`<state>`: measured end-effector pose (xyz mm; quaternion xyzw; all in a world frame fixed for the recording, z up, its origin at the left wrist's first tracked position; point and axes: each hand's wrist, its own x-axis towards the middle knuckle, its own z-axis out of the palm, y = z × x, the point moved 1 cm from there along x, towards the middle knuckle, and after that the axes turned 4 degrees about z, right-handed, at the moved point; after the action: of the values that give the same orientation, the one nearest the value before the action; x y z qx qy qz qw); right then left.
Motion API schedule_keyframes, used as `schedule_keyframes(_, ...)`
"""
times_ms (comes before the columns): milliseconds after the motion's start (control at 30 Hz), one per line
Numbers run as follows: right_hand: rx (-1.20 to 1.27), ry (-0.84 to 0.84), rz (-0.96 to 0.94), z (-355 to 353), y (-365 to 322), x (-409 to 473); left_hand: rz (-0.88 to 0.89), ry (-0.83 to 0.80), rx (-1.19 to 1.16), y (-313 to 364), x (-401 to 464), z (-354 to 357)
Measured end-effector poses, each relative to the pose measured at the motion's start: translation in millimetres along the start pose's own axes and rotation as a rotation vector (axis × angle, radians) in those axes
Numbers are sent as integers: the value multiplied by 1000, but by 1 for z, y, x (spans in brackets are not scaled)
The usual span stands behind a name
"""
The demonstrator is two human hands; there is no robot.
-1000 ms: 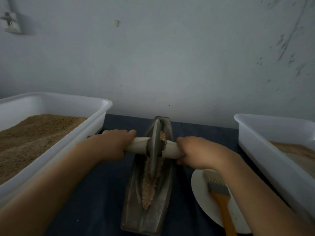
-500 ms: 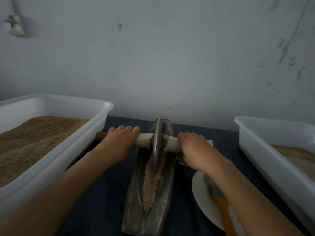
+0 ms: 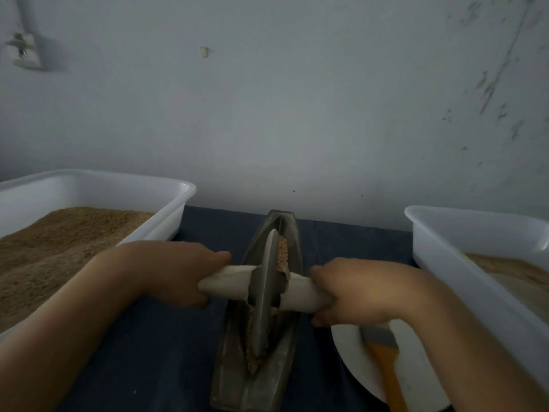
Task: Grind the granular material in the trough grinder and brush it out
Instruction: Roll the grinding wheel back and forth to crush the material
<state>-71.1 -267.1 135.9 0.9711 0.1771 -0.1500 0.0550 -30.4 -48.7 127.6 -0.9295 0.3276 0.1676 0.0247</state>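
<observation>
A dark metal trough grinder (image 3: 234, 379) lies lengthwise on the blue table, its far tip toward the wall. A metal grinding wheel (image 3: 265, 295) stands in its groove near the middle, on a pale wooden axle (image 3: 228, 282). My left hand (image 3: 175, 272) grips the axle's left end and my right hand (image 3: 353, 289) grips the right end. Tan granular material (image 3: 282, 252) lies in the groove beyond the wheel and shows again at the near side. An orange-handled brush (image 3: 383, 361) rests on a white plate (image 3: 416, 382) under my right forearm.
A white tub (image 3: 166, 185) holding brown granules stands at the left, close to my left arm. Another white tub (image 3: 445, 248) with paler material stands at the right. A grey wall rises right behind the table.
Both hands have pulled the wheel back toward me along the trough, from the far end to about the middle. More granules now show beyond the wheel.
</observation>
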Motion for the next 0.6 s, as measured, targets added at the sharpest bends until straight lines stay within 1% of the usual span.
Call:
schedule_keyframes(67,17,10,15,2,4,8,-14,28,-22,-2,7,2)
schedule_keyframes(133,29,69,50,6,9,20,-35,102,-7,-5,19,5)
schedule_keyframes(200,29,205,105,14,16,34,-83,232,66,-10,32,9)
schedule_keyframes(300,-66,498,151,30,30,57,-157,515,182,-18,54,20)
schedule_keyframes(367,-86,633,165,37,36,68,-194,688,245,-19,65,26)
schedule_keyframes(400,-77,677,164,39,39,72,-208,744,262,-19,69,28)
schedule_keyframes(500,-50,711,161,41,41,75,-197,814,263,-20,74,30)
schedule_keyframes(600,-73,625,154,37,39,70,-154,747,245,-23,68,28)
